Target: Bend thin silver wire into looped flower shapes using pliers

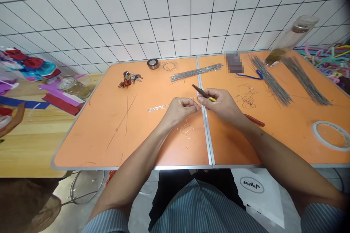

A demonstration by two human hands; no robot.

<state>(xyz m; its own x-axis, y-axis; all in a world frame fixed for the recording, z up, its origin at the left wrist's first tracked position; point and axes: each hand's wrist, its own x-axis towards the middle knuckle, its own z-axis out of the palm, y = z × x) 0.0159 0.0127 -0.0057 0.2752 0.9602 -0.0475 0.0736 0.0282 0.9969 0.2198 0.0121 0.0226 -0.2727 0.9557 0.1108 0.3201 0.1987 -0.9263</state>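
Fine wire [198, 99], held above the middle of the surface [90, 134], beside its metal seam [207, 134]. The left hand [182, 109] pinches it, presumably to steady so thin a strand; the right hand [218, 101] grasps a dark-tipped tool [199, 89] (yellow-handled, I note), tip toward the far left. Wire loops [186, 128] lie nearer the front edge. A wire bundle [197, 72] lies toward the far edge, apparently within reach, giving the forearms room along the front.

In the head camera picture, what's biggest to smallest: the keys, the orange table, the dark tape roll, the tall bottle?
Largest to smallest:
Orange table
Tall bottle
Keys
Dark tape roll
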